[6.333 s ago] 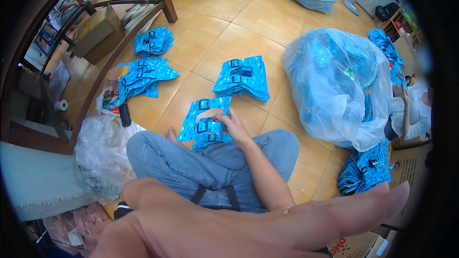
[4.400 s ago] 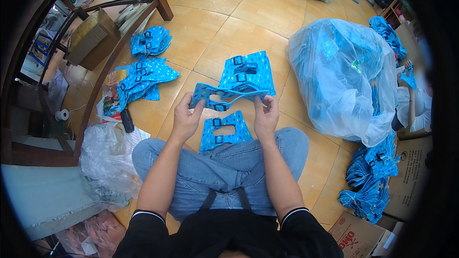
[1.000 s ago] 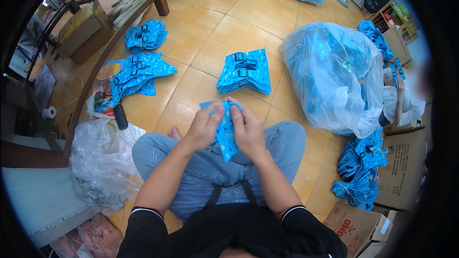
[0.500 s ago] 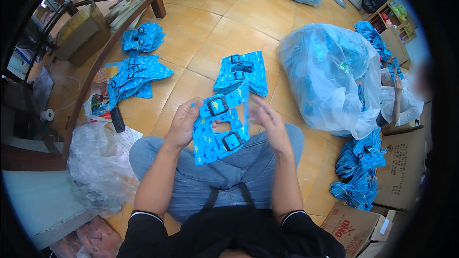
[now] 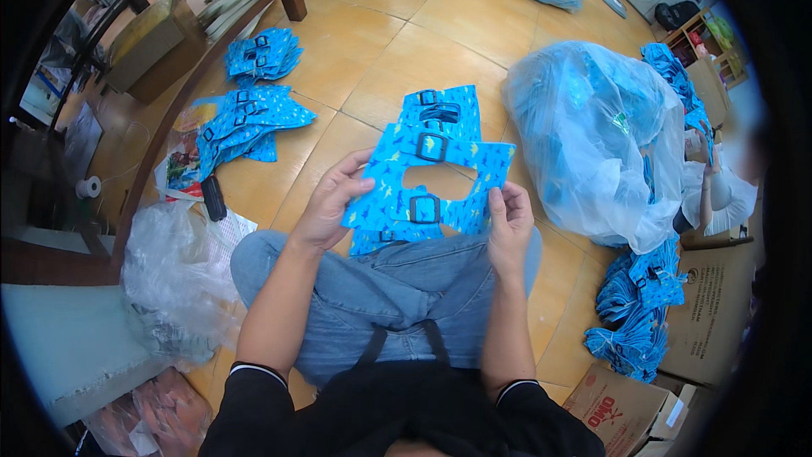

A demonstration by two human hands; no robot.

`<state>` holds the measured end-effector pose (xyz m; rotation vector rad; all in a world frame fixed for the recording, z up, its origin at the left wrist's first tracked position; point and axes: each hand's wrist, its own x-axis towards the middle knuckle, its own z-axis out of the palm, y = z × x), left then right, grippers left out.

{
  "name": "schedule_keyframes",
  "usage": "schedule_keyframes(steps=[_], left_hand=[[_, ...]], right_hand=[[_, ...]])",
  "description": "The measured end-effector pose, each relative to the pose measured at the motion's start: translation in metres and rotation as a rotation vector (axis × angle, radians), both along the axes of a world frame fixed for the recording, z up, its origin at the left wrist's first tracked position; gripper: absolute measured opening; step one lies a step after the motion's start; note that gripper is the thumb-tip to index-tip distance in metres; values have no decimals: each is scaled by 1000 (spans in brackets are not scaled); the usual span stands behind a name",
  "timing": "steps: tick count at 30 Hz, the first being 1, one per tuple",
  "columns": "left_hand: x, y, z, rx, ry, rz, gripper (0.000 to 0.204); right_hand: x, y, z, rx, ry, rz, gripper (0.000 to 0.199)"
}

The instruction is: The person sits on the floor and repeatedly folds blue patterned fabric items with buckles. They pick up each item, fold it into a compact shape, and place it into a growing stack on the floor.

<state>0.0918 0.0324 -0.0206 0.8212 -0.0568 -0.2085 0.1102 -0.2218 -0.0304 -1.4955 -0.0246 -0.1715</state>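
Observation:
A flat blue piece point(image 5: 385, 178) with a dinosaur print, two black buckles and a wide cutout is spread above my lap. My left hand point(image 5: 328, 201) pinches its left edge, thumb on top. At the opposite edge my right hand point(image 5: 510, 224) grips the right corner between thumb and fingers. Under the lower edge shows another blue printed piece point(image 5: 372, 241) with a buckle, partly hidden, close to my crossed legs. Just beyond, on the floor, lies a stack of similar blue pieces point(image 5: 469, 110), its near part covered by the held piece.
More blue stacks point(image 5: 258, 114) lie at the left. To the right stands a big translucent bag point(image 5: 584, 118) of blue pieces, with a bundled pile point(image 5: 630, 313) and cardboard boxes point(image 5: 613, 410) nearer. Clear plastic point(image 5: 173, 262) lies by my left knee. Another person point(image 5: 723, 195) sits at far right.
The held piece has turned and now lies flatter, its cutout facing up. My right hand, loose and blurred before, now grips its right corner. Another blue piece has come into view beneath.

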Motion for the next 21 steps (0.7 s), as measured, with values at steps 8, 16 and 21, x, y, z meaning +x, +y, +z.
schedule_keyframes(steps=[8, 16, 21], left_hand=[[-1, -2, -6, 217, -48, 17, 40], [-3, -7, 1, 328, -70, -89, 36], [-7, -11, 11, 1158, -509, 228, 55]], right_hand=[[-4, 4, 23, -294, -221, -175, 44], [-11, 14, 69, -998, -559, 81, 33], [-20, 32, 66, -838, -469, 211, 21]])
